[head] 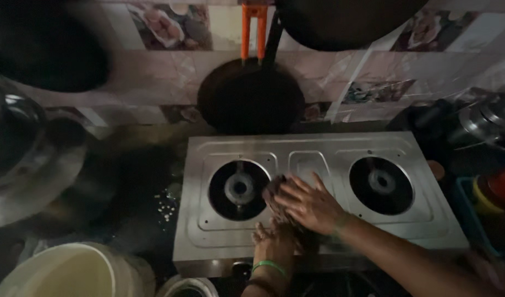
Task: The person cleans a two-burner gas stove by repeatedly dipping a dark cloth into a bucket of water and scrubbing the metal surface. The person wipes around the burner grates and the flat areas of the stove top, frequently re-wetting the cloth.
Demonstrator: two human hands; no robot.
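Note:
A steel two-burner gas stove lies before me, its left burner and right burner bare of pots. My right hand presses flat on a dark brownish cloth on the stove's middle panel, just right of the left burner. My left hand, a green band at its wrist, rests on the stove's front edge below the right hand, touching the lower part of the cloth. The cloth is mostly hidden under the hands.
A dark round pan with an orange handle hangs on the tiled wall behind the stove. Steel vessels stand at left, a pale bucket at the front left, steel lids and coloured containers at right.

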